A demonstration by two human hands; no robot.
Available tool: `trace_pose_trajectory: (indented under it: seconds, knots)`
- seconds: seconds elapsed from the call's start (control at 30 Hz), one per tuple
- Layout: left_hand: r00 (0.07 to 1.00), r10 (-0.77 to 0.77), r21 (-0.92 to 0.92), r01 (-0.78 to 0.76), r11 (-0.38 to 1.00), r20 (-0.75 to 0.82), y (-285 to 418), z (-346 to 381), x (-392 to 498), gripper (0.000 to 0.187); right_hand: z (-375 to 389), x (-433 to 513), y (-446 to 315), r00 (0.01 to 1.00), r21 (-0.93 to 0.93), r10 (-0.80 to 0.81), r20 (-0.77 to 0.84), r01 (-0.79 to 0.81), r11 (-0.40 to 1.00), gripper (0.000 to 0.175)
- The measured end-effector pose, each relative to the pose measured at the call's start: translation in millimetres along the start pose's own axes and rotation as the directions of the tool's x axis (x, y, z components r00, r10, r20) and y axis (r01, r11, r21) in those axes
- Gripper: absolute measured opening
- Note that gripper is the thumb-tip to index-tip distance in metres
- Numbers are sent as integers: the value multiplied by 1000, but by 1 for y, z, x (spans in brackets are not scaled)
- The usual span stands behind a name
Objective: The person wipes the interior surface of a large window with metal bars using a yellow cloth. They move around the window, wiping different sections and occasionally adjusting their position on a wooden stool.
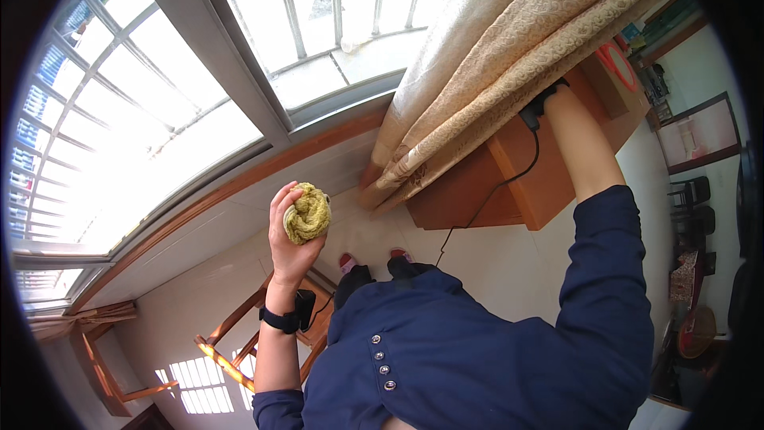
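My left hand is wrapped around a rolled, yellow-green cloth and lifts it in front of the window. A black strap with a small device circles my left wrist. My right forearm reaches up to the cream patterned curtain. A black wrist strap with a cable shows at the curtain's edge. Beyond that strap the right hand is hidden by the curtain, so its grip is out of sight.
A barred window with a grey metal frame and wooden sill spans the front left. Below the curtain stands a brown wooden cabinet, with a red-rimmed round object on top. A wooden chair stands at left.
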State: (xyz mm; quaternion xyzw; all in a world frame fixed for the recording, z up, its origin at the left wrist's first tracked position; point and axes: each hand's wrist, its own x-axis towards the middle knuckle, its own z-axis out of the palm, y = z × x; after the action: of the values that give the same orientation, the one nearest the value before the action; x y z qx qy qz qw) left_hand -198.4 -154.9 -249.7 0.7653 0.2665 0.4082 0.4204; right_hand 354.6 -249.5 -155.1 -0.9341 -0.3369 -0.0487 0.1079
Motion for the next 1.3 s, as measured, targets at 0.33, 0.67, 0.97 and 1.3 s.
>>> trace_pose_trajectory:
  seconds: [0.33, 0.67, 0.97, 1.3]
  knots:
    - [976, -66, 134, 96, 986, -210, 30, 38, -31, 63, 10, 86, 53, 1000, -109, -15, -17, 13, 994, 18]
    - [852, -224, 327, 406, 854, -473, 19, 60, -97, 64, -22, 56, 94, 994, -202, -67, -85, 49, 978, 17]
    - [779, -570, -481, 408, 776, -261, 17, 69, -77, 77, -37, -234, -68, 560, 891, -701, 442, -187, 413, 29]
    - [898, -436, -52, 439, 897, 62, 21, 28, -48, 106, 132, -313, -273, 649, 808, -531, 545, -576, 124, 49]
